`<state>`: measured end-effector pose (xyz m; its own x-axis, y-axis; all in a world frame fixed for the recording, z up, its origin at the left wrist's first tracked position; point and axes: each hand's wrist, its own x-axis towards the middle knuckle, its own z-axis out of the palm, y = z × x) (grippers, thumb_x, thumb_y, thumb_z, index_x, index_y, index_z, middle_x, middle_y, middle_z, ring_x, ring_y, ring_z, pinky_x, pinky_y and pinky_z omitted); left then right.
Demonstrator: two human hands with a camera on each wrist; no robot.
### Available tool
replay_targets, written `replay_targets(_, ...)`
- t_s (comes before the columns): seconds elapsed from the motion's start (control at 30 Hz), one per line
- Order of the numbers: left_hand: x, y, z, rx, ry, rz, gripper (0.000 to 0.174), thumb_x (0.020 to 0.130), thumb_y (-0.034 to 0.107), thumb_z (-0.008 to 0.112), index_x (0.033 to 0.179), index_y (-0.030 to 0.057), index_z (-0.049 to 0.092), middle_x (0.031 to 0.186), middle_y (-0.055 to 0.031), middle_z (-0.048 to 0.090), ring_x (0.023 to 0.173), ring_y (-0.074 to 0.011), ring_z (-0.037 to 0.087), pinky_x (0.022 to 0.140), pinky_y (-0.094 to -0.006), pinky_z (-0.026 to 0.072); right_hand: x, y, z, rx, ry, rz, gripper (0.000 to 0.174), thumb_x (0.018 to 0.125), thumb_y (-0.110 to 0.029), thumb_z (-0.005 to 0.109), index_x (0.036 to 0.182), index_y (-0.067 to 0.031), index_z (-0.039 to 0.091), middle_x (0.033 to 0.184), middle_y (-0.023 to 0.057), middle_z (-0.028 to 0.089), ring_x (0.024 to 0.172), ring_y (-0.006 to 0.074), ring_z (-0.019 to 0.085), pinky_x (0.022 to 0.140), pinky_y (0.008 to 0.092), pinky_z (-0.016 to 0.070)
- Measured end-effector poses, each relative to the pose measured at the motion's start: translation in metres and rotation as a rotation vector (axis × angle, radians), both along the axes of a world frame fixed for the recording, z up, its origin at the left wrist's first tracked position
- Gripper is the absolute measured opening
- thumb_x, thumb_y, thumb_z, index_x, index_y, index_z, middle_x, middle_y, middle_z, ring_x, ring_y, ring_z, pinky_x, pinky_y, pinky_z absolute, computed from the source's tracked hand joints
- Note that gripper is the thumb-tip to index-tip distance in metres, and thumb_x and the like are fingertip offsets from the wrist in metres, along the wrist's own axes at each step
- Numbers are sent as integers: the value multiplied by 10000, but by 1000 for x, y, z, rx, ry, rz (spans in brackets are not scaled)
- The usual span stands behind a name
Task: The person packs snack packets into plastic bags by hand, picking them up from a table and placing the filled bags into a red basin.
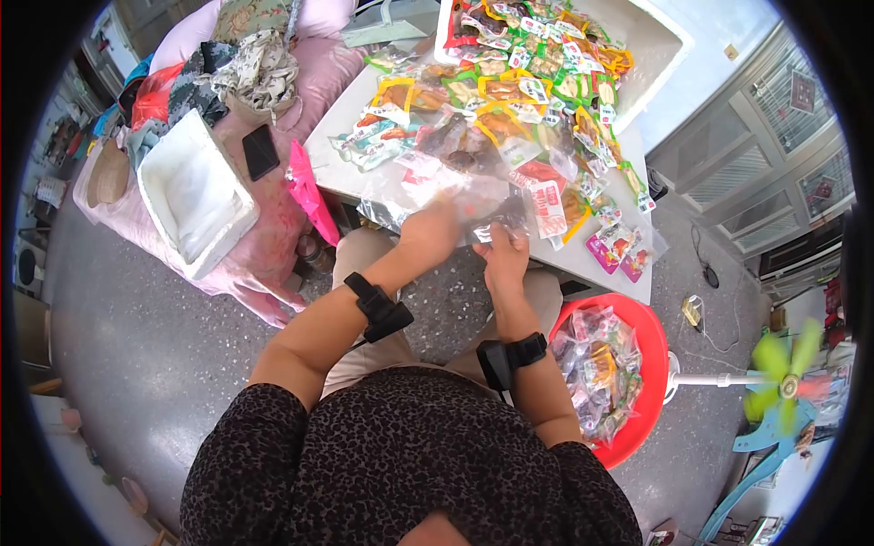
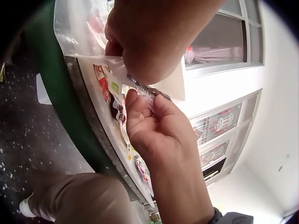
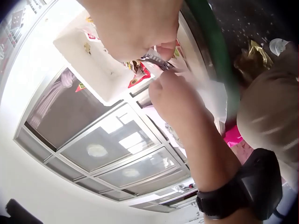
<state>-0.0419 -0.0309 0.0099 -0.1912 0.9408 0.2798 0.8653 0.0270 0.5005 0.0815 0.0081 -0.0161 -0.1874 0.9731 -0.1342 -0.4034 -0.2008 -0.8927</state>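
A clear plastic bag (image 1: 478, 198) lies over the table's front edge, with a dark packet (image 1: 510, 211) showing through at its right end. My left hand (image 1: 430, 232), blurred, grips the bag's near edge; in the left wrist view the clear film (image 2: 81, 28) hangs beside this hand (image 2: 149, 42). Thumb and fingers of my right hand (image 1: 503, 259) pinch the bag's right end. The two hands are close together, and in the right wrist view a dark, shiny strip (image 3: 156, 60) shows between the right hand (image 3: 135, 28) and the left hand (image 3: 173, 93).
Colourful snack packets (image 1: 546, 64) fill a white foam box (image 1: 651, 68) and spread across the table (image 1: 328, 150). A red tub (image 1: 651, 364) of bagged packets stands on the floor at right, near a fan (image 1: 788, 387). At left, a foam box (image 1: 196, 196) and phone (image 1: 260, 152) lie on pink cloth.
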Motion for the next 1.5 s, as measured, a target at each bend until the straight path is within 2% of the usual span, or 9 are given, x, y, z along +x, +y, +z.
replay_targets(0.2,1,9,5,123,80,-17,136,711,162,460,765,37,470,715,-142,509,619,-319,531,537,-404,432,-23,9,-7,-37,283,-36,93,784,-79,481,872,-49,474,830,46,523,723,138,525,577,295,465)
replay_targets(0.3,-1,8,13,139,70,-25,123,710,157,460,750,41,475,716,-140,510,618,-316,532,535,-403,431,-19,12,-15,-7,170,238,121,809,-142,465,895,-60,486,855,53,537,751,185,542,616,321,464)
replay_targets(0.4,-8,6,9,87,88,-55,119,713,156,453,742,43,476,718,-138,511,623,-315,532,538,-406,431,-8,12,-2,-227,176,392,249,827,-293,430,889,-62,500,851,77,553,766,213,542,616,334,451)
replay_targets(0.6,-5,0,0,51,44,-77,117,707,152,464,742,41,476,720,-139,509,627,-316,534,536,-417,430,17,38,-24,-509,242,562,403,825,-429,367,910,-60,507,856,120,576,773,240,536,662,334,428)
replay_targets(0.9,-7,5,16,62,102,9,113,709,146,466,738,38,481,730,-149,503,620,-326,532,534,-407,434,-13,9,6,-370,431,163,312,852,-352,356,957,-79,463,906,53,516,858,189,483,703,322,407)
replay_targets(1.13,-2,9,13,19,-82,-21,125,736,149,448,733,28,476,717,-159,506,675,-319,524,575,-388,425,-23,5,-10,-166,-187,416,314,839,-399,360,935,-125,481,840,-24,506,711,74,487,553,236,383)
replay_targets(1.23,-7,8,1,77,-313,-70,107,743,127,464,742,20,465,674,-131,494,658,-253,520,558,-339,413,-12,4,-4,-137,-188,626,414,820,-471,342,1004,-113,436,889,12,500,717,120,488,518,227,376)
replay_targets(1.43,-17,5,13,128,-646,-222,47,764,63,475,741,24,462,623,-19,462,572,-78,446,488,-226,364,13,21,11,-300,-96,597,542,789,-518,369,1145,-110,342,1022,46,451,768,188,506,544,266,415)
replay_targets(1.5,-20,4,16,84,-692,-264,46,771,55,469,735,28,463,619,1,457,555,-55,429,476,-212,354,21,20,32,-179,-266,585,574,752,-533,429,1105,-83,387,1023,51,460,772,171,507,567,265,419)
